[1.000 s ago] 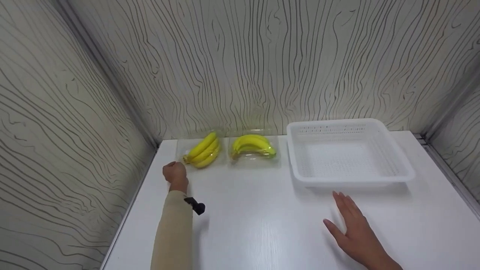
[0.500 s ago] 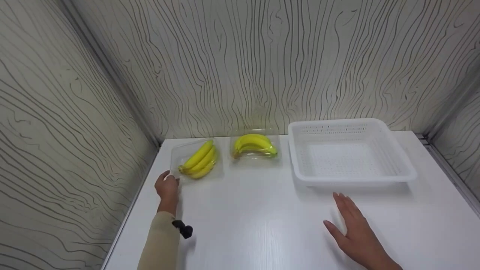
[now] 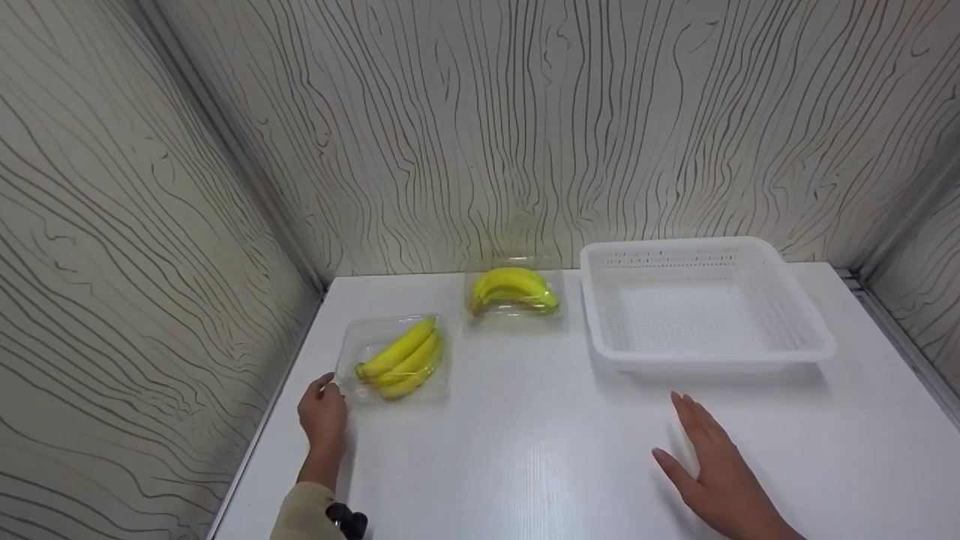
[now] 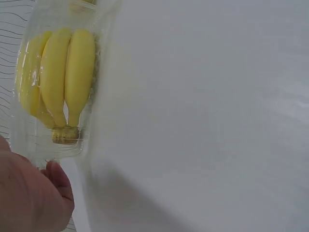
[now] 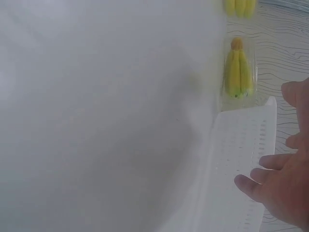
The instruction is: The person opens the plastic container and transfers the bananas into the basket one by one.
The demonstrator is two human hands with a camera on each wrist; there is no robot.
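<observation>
A clear plastic box lies at the left of the white table with a bunch of yellow bananas inside. My left hand pinches the box at its near left edge; in the left wrist view the curled fingers sit at the end by the stems. Some fingertips are hidden. Farther back, a second clear box holds another bunch of bananas. My right hand, fingers straight and thumb spread, hovers over the table in front of a white perforated basket and holds nothing.
The white table runs back to a wood-grain patterned wall. Another patterned wall borders its left side. The basket stands at the back right, beside the second banana box.
My left hand has taken hold of the left banana box and drawn it from the wall toward me. The second box, the basket and my right hand stay nearly where they were.
</observation>
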